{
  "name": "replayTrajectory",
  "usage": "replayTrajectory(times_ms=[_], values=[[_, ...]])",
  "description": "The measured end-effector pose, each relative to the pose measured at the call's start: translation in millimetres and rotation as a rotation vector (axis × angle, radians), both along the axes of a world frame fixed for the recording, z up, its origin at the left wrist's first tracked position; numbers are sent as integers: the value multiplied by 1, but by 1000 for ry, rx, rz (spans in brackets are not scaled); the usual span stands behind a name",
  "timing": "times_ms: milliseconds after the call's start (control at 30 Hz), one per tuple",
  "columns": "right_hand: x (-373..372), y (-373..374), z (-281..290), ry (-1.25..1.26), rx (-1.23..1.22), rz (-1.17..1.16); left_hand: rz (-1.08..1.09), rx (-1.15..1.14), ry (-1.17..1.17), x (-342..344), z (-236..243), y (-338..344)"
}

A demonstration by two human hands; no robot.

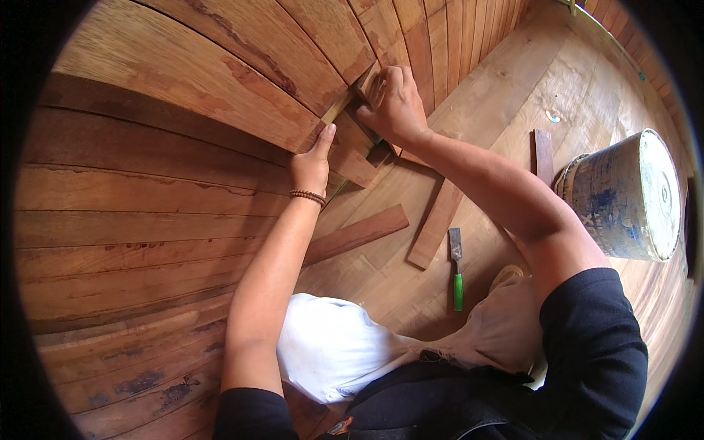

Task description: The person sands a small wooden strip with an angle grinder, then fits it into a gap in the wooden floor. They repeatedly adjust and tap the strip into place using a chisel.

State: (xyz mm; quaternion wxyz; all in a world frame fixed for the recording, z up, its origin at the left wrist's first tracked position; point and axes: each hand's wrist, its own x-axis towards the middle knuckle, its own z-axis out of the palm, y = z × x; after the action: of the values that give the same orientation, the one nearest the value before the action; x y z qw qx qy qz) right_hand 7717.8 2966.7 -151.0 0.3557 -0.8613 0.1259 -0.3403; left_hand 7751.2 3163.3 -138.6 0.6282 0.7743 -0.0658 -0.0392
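My left hand (312,161), with a beaded bracelet at the wrist, grips a short reddish board (352,165) at the lower end of the plank wall (220,88), thumb raised, other fingers mostly hidden. My right hand (392,106) is just above and right of it, fingers curled over a small wooden piece (364,82) against the planks near the corner. A narrow pale wooden edge (337,106) runs between my hands, with a dark gap below. The exact shapes of the held pieces are partly hidden.
Loose boards (433,227) lie on the wooden floor (528,81), another plank (359,235) beside my left forearm. A green-handled chisel (457,290) lies near my knees. A stained bucket (616,198) is at the right, beside an upper loose strip (543,150).
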Motion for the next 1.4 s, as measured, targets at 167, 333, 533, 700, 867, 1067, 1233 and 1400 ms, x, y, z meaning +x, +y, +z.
replayTrajectory(times_ms=[167, 333, 533, 700, 867, 1067, 1233, 1400], values=[[-5, -4, 4, 18, 2, -2, -14, 0, -10, 3, -4, 2], [2, -7, 14, 230, 100, 115, -15, -30, 8, -1, -1, 0], [-5, 0, 6, 93, 33, 109, -16, -46, 4, -1, 1, -1], [-10, -9, 2, 4, 7, 84, -11, -40, 9, 0, 0, -1], [-10, -13, 5, 99, 142, 134, -48, -108, 89, -3, 5, -2], [-13, -7, -1, 61, 127, 135, -35, -81, 107, -6, 10, -3], [-7, -20, 4, 112, 209, 240, 2, -94, 35, -8, 9, -5], [-8, -20, 11, 135, 251, 240, -11, -76, 47, -6, 10, -3]])
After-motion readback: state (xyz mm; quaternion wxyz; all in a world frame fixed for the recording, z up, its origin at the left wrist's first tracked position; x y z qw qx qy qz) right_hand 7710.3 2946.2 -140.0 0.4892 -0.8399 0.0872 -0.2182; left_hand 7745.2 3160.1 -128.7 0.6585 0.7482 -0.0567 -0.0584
